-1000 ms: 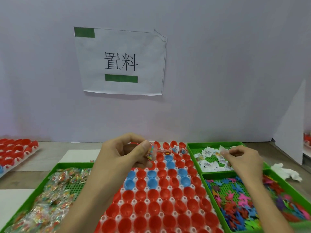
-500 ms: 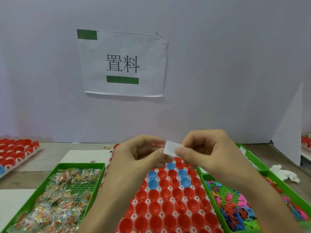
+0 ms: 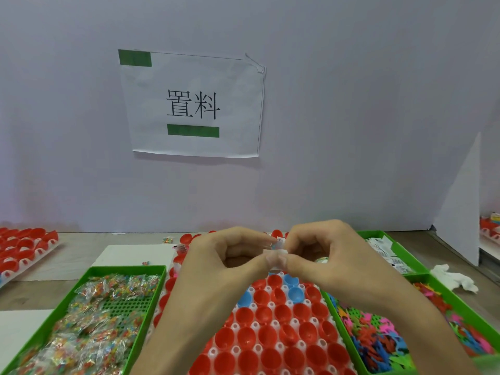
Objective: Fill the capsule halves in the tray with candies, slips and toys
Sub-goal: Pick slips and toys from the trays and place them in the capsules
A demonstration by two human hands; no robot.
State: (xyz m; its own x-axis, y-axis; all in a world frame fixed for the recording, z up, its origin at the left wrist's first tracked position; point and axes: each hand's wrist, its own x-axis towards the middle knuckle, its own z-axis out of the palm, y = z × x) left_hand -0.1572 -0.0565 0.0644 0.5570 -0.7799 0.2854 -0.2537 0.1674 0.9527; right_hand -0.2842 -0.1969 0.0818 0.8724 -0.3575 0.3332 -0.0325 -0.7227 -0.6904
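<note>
At frame centre, my left hand [image 3: 224, 255] and right hand [image 3: 324, 253] together pinched a small white slip [image 3: 276, 257] above the tray [image 3: 270, 324] of red and blue capsule halves [image 3: 273, 312].

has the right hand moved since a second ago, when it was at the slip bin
Yes. The right hand has left the slip bin and moved leftward over the capsule tray, meeting the left hand on a small slip.

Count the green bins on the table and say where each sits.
3. The candy bin sits left of the capsule tray; the slip bin far right; the toy bin near right. The hands may hide more.
</note>
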